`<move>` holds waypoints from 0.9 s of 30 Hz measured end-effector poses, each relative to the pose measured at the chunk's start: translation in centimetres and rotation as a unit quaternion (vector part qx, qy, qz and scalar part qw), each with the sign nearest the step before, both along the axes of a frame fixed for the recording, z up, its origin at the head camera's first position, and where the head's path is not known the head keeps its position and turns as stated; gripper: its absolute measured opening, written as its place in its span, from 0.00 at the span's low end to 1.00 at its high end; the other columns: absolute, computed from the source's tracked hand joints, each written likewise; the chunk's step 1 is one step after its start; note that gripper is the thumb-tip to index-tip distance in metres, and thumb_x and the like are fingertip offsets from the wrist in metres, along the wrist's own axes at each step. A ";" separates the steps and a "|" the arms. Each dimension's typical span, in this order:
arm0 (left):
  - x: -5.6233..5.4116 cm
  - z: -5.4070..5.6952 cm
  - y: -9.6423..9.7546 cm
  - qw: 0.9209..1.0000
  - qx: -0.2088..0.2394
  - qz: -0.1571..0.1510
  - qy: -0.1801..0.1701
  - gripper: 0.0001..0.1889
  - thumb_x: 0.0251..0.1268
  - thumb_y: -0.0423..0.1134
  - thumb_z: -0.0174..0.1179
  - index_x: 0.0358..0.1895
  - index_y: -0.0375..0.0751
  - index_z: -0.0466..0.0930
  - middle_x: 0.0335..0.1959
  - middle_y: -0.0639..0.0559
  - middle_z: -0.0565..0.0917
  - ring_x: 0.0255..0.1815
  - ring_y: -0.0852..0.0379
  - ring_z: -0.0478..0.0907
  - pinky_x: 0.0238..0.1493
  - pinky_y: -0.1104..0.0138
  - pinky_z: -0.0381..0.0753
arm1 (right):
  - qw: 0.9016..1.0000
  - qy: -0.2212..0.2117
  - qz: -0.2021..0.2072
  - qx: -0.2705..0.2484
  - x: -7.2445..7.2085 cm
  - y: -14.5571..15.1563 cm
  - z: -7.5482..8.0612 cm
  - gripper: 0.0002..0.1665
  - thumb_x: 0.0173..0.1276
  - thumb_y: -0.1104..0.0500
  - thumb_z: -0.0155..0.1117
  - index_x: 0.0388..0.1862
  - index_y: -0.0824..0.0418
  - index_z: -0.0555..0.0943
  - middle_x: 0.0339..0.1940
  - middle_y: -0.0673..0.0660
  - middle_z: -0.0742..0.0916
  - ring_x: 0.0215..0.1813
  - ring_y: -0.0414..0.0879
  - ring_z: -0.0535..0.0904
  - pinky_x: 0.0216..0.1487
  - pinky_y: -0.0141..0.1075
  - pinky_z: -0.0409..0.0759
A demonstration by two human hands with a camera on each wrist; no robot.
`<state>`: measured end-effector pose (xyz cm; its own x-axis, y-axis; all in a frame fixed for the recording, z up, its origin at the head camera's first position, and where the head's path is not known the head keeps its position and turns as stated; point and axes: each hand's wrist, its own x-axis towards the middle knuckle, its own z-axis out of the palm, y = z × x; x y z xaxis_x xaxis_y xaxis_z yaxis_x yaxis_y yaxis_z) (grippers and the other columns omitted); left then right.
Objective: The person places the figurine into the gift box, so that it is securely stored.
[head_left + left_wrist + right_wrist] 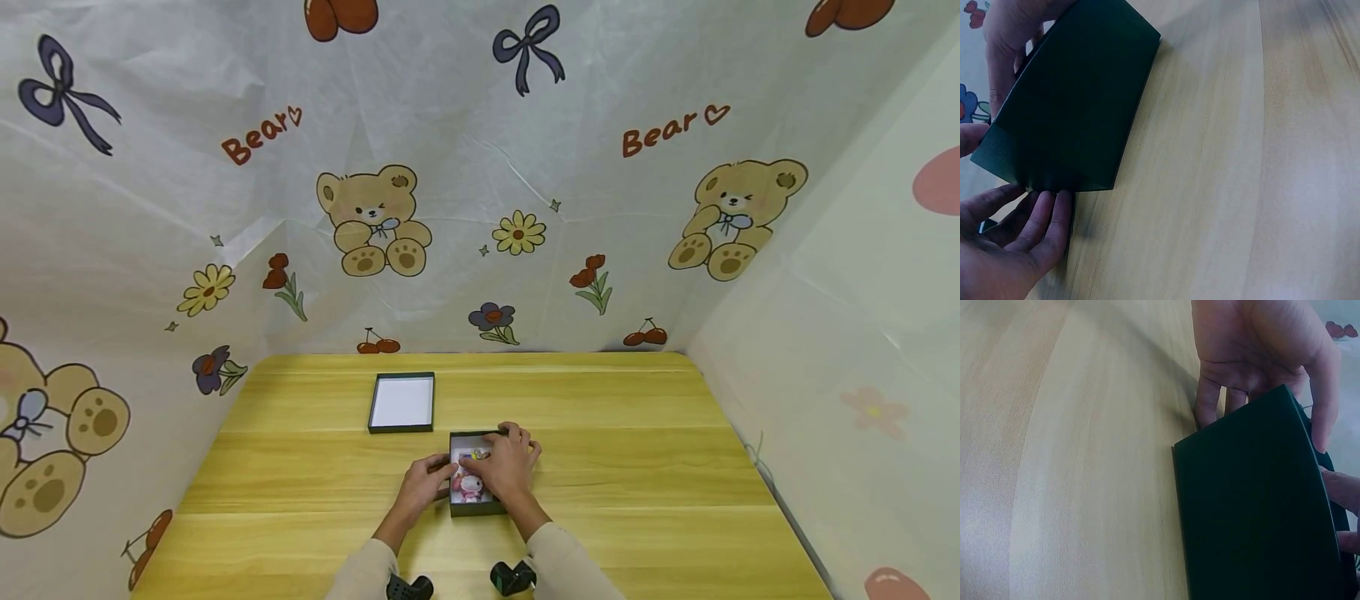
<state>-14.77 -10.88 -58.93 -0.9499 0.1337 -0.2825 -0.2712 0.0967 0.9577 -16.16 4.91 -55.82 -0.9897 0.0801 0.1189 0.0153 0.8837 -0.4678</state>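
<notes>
A dark green box (480,510) stands open-topped on the table. Inside lies a pink and white cartoon figure (469,487) with a colourful part above it; whether it is flat or a toy, I cannot tell. My left hand (422,492) holds the box's left wall, its fingers (1041,231) against the outer side. My right hand (512,467) grips the right side. Its thumb (1324,419) reaches over the rim above the contents, and other fingers are outside at the far right. The right hand hides part of the inside.
A dark-rimmed box lid (402,403), white inside facing up, lies behind and left of the box on the wooden table (637,450). Bear-printed sheets (450,125) enclose the back and sides. A cable (765,475) runs along the right edge. Black devices (513,577) sit at both wrists.
</notes>
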 end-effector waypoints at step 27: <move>0.2 0.4 0.1 1.000 0.013 -0.004 -0.002 0.29 0.70 0.40 0.56 0.62 0.17 0.65 0.56 0.29 0.75 0.54 0.42 0.76 0.47 0.57 0.84 | 0.996 0.038 0.022 -0.075 0.3 0.5 0.5 0.29 0.45 0.43 0.80 0.44 0.56 0.88 0.55 0.60 0.79 0.57 0.61 0.70 0.54 0.59 0.62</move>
<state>-14.59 -10.79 -58.55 -0.9478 0.1487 -0.2822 -0.2738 0.0745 0.9589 -15.84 5.42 -55.34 -0.9811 0.0589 0.1844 -0.0634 0.8022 -0.5937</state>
